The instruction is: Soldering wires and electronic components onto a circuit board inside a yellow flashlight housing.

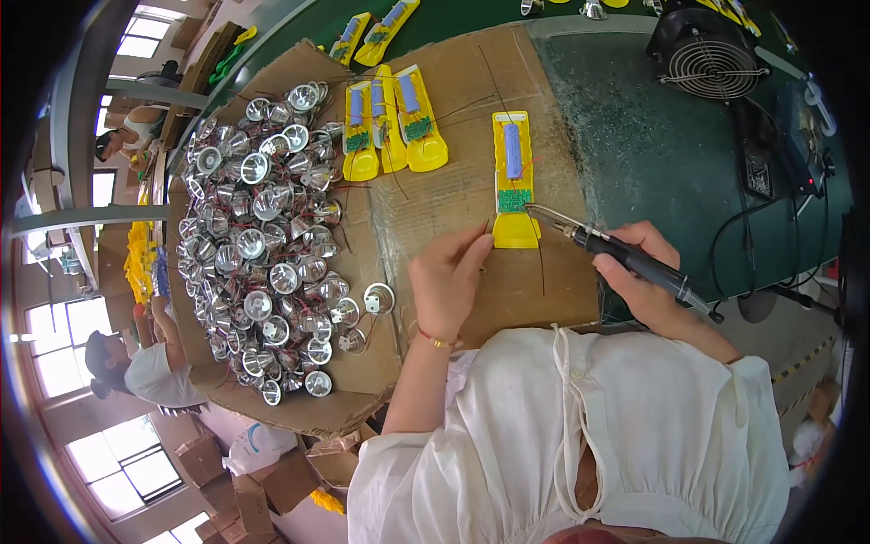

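Note:
My right hand [642, 272] is closed around a black-handled soldering iron [634, 258]. Its metal tip reaches the edge of a small green circuit board [515, 200] inside a yellow plastic casing [517, 236]. Above the board in that casing lies a blue cylindrical battery cell [513, 152]. Just left of the casing's lower end, my left hand [450, 276] pinches a thin dark wire, whose tip barely shows at the fingertips. Another dark wire hangs down past the casing's lower right side.
A large heap of silver reflector cups [263, 227] covers the cardboard [453, 204] at left. Several yellow casings with cells [412, 118] lie behind. At the far right are a black fan [711, 59], a soldering station [797, 131] and cables. Other people sit far left.

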Action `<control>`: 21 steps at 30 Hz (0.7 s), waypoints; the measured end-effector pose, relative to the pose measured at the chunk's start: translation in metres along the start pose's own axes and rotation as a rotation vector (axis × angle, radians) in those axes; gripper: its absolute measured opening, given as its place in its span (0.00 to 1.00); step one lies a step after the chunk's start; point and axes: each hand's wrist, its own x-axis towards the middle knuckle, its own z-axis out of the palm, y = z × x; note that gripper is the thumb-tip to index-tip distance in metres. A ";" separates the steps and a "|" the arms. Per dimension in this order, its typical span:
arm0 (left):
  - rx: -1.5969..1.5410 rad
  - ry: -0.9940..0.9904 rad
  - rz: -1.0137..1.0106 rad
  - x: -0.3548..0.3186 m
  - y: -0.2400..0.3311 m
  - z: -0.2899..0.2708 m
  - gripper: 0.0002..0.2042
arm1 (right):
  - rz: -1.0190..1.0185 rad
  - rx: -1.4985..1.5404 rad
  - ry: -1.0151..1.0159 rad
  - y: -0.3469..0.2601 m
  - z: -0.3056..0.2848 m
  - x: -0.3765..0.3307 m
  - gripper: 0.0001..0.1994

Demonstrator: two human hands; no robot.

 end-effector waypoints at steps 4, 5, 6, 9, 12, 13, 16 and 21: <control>-0.132 -0.028 -0.153 0.009 0.006 0.009 0.08 | 0.034 -0.012 0.025 0.006 0.002 0.002 0.07; -0.087 -0.032 -0.171 0.010 0.005 0.011 0.07 | 0.034 -0.012 0.027 0.008 0.002 0.004 0.07; -0.041 -0.036 -0.191 0.011 0.004 0.012 0.07 | 0.036 0.022 0.028 0.009 0.003 0.005 0.07; 0.040 -0.012 0.045 0.015 -0.004 0.015 0.06 | 0.022 0.066 0.035 0.010 0.007 0.010 0.07; 0.100 -0.059 -0.004 0.015 0.002 0.012 0.05 | 0.015 0.081 0.050 0.012 0.007 0.011 0.07; 0.100 -0.060 -0.004 0.015 0.004 0.012 0.05 | 0.025 0.088 0.058 0.013 0.007 0.011 0.07; 0.126 -0.072 0.072 0.015 0.007 0.014 0.05 | 0.043 0.133 0.052 0.012 0.007 0.011 0.07; 0.101 -0.125 0.080 0.017 0.005 0.016 0.04 | 0.073 0.111 0.042 0.013 0.007 0.010 0.07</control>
